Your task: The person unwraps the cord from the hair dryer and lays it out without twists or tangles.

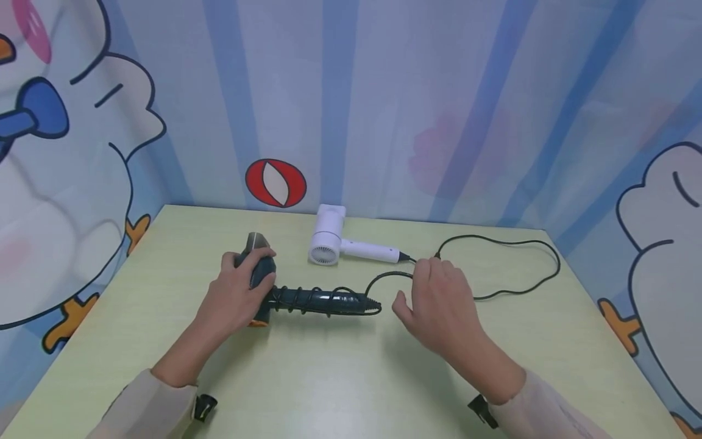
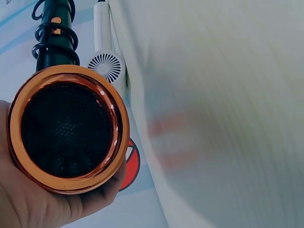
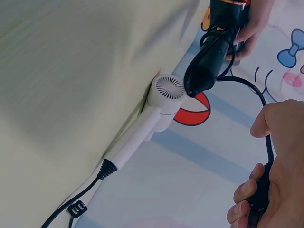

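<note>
My left hand (image 1: 236, 296) grips the barrel of a dark green hair dryer (image 1: 323, 301), holding it above the table. The left wrist view shows the dryer's copper-coloured ring (image 2: 69, 186) around a dark mesh intake. Its black cord (image 1: 388, 274) winds in several loops around the handle and runs from the handle's end to my right hand (image 1: 441, 305). In the right wrist view, the curled fingers (image 3: 244, 191) of that hand hold a thick black part of the cord (image 3: 259, 194), partly hidden by the palm; the thumb stands apart from it.
A white hair dryer (image 1: 370, 250) lies at the back of the pale table (image 1: 351, 378), close to the curtain (image 1: 378, 110). Its black cord (image 1: 512, 242) makes a wide loop on the right, passing behind my right hand. Cartoon-printed cloth surrounds the table's back and sides.
</note>
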A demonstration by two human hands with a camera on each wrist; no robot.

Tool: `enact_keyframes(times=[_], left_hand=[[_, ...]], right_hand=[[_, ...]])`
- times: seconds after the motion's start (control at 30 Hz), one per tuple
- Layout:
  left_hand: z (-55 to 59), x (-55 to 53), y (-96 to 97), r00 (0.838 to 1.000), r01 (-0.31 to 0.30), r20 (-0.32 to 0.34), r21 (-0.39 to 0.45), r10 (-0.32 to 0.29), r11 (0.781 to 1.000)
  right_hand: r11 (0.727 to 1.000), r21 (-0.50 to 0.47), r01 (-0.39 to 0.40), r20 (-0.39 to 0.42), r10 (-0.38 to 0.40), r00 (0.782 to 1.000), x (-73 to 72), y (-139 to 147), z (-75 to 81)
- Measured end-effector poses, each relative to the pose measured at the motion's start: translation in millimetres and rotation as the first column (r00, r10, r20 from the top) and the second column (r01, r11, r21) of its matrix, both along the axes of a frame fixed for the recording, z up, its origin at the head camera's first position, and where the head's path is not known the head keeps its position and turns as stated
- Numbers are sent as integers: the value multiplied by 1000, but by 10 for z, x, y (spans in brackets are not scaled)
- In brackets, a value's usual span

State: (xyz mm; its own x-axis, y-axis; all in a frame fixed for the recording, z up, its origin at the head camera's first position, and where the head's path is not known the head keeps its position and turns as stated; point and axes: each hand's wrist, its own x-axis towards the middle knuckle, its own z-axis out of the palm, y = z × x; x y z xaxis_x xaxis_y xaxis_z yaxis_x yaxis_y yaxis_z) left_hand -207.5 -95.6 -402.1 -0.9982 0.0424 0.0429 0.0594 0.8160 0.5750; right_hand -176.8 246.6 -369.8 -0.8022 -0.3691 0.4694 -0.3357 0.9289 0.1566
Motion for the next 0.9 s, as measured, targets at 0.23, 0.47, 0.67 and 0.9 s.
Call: enact_keyframes(times=[0.23, 0.47, 0.67, 0.9], left_hand=[[-30, -53, -31, 1000, -22, 8, 3, 22, 1000], [-21, -95, -45, 999, -31, -7, 13, 31, 999], [-21, -112, -36, 1000, -30, -1, 14, 30, 999], [-15, -127, -27, 999, -48, -2, 30, 48, 998]], right_hand=[[999, 12, -43, -26, 43, 999, 154, -24, 23], [998, 13, -63, -8, 63, 998, 284, -3, -19], [997, 7, -83, 15, 82, 996, 362, 24, -68], [994, 51, -93, 66, 89, 994, 500, 23, -145]])
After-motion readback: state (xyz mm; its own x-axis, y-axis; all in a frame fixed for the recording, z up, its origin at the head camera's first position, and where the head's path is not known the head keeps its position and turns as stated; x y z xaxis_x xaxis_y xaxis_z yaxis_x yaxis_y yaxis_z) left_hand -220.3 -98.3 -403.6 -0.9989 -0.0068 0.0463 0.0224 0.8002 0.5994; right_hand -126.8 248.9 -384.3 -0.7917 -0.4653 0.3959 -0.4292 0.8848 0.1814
